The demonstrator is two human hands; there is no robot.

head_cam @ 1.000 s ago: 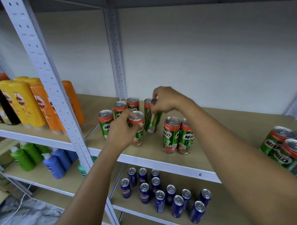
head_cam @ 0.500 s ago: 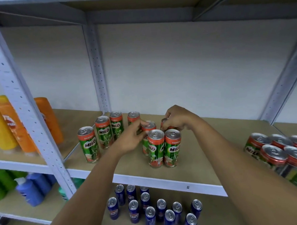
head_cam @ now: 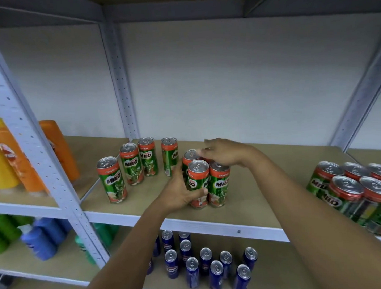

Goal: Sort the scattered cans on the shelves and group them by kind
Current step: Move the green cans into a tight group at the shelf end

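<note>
Green and red Milo cans stand on the middle shelf point(head_cam: 263, 185). A cluster of them sits at the centre. My left hand point(head_cam: 178, 194) is wrapped around the front left Milo can point(head_cam: 198, 173) of that cluster. Beside it stands another Milo can point(head_cam: 219, 184). My right hand point(head_cam: 226, 153) lies over the tops of the cluster's back cans with its fingers spread; the can under its palm is mostly hidden. Several more Milo cans point(head_cam: 131, 164) stand in a loose row to the left. A packed Milo group point(head_cam: 348, 187) is at the right edge.
Several blue cans point(head_cam: 205, 263) stand scattered on the shelf below. Orange and yellow bottles point(head_cam: 11, 156) fill the left bay, with blue and green bottles point(head_cam: 43, 238) under them. A perforated metal upright point(head_cam: 32, 151) crosses the left foreground. The wall is close behind.
Both hands brought their cans to the centre cluster. My left hand dropped to grip the front left can. My right hand's fingers spread over the back cans. The view shifted right.
</note>
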